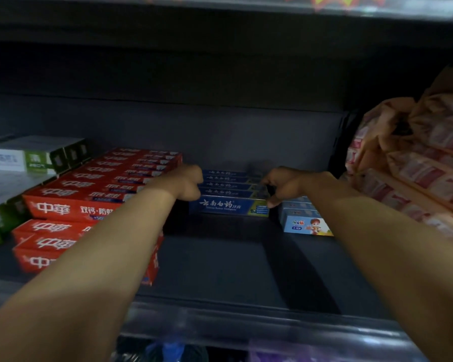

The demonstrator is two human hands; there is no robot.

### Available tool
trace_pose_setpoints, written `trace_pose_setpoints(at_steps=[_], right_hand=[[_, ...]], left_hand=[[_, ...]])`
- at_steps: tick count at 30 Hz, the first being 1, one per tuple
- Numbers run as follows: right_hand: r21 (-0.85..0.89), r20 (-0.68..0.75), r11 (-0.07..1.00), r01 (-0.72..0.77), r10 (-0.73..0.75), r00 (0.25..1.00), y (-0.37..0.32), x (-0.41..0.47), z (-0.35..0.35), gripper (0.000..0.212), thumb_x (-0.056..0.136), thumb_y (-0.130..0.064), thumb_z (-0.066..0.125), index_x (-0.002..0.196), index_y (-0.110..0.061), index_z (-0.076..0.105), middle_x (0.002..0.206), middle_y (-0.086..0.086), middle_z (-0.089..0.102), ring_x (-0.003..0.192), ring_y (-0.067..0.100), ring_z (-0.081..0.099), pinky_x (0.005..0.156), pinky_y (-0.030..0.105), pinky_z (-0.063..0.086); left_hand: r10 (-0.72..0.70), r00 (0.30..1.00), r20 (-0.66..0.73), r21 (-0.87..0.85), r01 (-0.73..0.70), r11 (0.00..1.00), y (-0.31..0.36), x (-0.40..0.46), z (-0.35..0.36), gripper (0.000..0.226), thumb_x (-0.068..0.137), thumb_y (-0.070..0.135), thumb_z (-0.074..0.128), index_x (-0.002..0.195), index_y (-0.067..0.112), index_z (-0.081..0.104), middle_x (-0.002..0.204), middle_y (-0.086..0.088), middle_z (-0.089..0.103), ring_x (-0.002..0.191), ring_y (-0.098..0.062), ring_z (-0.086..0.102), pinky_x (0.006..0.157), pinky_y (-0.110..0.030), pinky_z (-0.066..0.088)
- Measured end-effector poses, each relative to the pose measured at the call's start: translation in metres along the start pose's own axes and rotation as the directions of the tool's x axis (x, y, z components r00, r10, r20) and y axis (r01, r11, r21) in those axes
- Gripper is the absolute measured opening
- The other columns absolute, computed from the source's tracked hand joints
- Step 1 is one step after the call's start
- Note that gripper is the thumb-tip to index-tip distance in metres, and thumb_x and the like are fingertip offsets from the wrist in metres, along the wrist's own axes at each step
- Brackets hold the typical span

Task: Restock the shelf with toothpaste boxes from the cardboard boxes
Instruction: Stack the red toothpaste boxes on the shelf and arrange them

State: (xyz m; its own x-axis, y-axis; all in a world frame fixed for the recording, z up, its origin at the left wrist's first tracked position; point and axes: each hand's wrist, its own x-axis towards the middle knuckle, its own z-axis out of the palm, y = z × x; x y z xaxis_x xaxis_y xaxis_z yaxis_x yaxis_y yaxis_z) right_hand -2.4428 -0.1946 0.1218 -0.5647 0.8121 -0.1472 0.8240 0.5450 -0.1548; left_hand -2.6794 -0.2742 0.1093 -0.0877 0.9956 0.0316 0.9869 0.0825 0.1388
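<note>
Your left hand point(187, 184) and right hand point(279, 186) reach deep into the shelf point(220, 270), one at each end of the row of blue toothpaste boxes point(229, 205). Each hand has its fingers curled against a box end, so the row is clamped from both sides; this grip lets you shift the set as one block and keep the faces aligned. The blue row sits at the back, between the red toothpaste boxes point(76, 205) on the left and the children's toothpaste boxes point(305, 223) on the right. The shelf area in front of the row is bare, probably so that further stock can go there. No cardboard boxes are in view
</note>
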Motion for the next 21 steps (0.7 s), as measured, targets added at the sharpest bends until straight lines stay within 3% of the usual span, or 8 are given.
trace_pose_setpoints(at_steps=[2,4,7,9,12,16,21], right_hand=[[-0.053,-0.038,0.998,0.020,-0.022,0.999,-0.004,0.001,0.007,0.021,0.082,-0.023,0.074,0.099,-0.020,0.064,0.106,0.000,0.059,0.101,0.019,0.055,0.090,0.033,0.045],[-0.095,-0.096,0.995,0.025,-0.034,0.995,-0.006,0.004,0.014,0.013,0.084,-0.020,0.071,0.084,-0.021,0.059,0.103,0.004,0.058,0.097,0.021,0.054,0.082,0.030,0.042],[-0.128,-0.149,0.992,0.005,-0.024,0.989,-0.008,0.006,0.021,0.032,0.085,-0.021,0.070,0.114,-0.010,0.060,0.121,0.011,0.058,0.110,0.027,0.055,0.088,0.034,0.044],[-0.149,-0.178,0.989,0.001,-0.027,0.984,-0.008,0.004,0.022,0.036,0.087,-0.021,0.067,0.120,-0.009,0.058,0.124,0.012,0.056,0.113,0.029,0.055,0.092,0.036,0.044],[-0.137,-0.212,0.991,0.003,-0.032,0.977,-0.012,-0.002,0.024,0.026,0.089,-0.020,0.062,0.114,-0.012,0.061,0.119,0.012,0.060,0.107,0.029,0.058,0.092,0.039,0.048],[-0.124,-0.208,0.992,0.037,-0.063,0.976,-0.028,-0.024,0.019,0.008,0.089,-0.022,0.063,0.091,-0.015,0.060,0.104,0.009,0.062,0.096,0.028,0.060,0.086,0.039,0.050],[-0.142,-0.185,0.987,0.078,-0.104,0.977,-0.065,-0.069,0.009,0.015,0.090,-0.025,0.062,0.088,-0.010,0.064,0.095,0.007,0.061,0.091,0.026,0.059,0.085,0.038,0.052]], left_hand=[[0.038,0.999,0.012,0.065,-0.039,0.997,0.004,-0.005,0.007,0.017,0.085,0.002,0.058,0.100,0.002,0.066,0.109,-0.011,0.063,0.096,-0.025,0.060,0.075,-0.028,0.047],[0.044,0.998,-0.034,0.116,-0.039,0.992,0.005,-0.008,0.014,0.015,0.088,0.002,0.057,0.101,0.003,0.065,0.113,-0.013,0.063,0.098,-0.026,0.060,0.077,-0.029,0.045],[0.019,0.993,-0.118,0.130,-0.004,0.991,0.007,-0.010,0.019,0.022,0.092,-0.002,0.050,0.109,0.003,0.063,0.119,-0.016,0.059,0.106,-0.030,0.059,0.082,-0.029,0.044],[0.018,0.990,-0.137,0.138,0.002,0.990,0.008,-0.011,0.021,0.023,0.092,-0.003,0.048,0.109,0.003,0.062,0.121,-0.017,0.058,0.108,-0.031,0.058,0.084,-0.030,0.043],[0.014,0.990,-0.143,0.133,0.005,0.991,0.011,-0.015,0.018,0.019,0.093,0.000,0.049,0.107,0.002,0.061,0.119,-0.017,0.058,0.106,-0.030,0.058,0.081,-0.029,0.043],[0.014,0.984,-0.175,0.126,0.008,0.992,0.012,-0.033,0.008,0.018,0.092,0.001,0.052,0.105,0.002,0.064,0.115,-0.016,0.060,0.102,-0.029,0.060,0.080,-0.031,0.046],[0.008,0.988,-0.155,0.089,0.006,0.996,0.017,-0.079,-0.018,0.031,0.092,0.008,0.056,0.121,0.010,0.065,0.127,-0.012,0.059,0.113,-0.029,0.057,0.095,-0.032,0.048]])
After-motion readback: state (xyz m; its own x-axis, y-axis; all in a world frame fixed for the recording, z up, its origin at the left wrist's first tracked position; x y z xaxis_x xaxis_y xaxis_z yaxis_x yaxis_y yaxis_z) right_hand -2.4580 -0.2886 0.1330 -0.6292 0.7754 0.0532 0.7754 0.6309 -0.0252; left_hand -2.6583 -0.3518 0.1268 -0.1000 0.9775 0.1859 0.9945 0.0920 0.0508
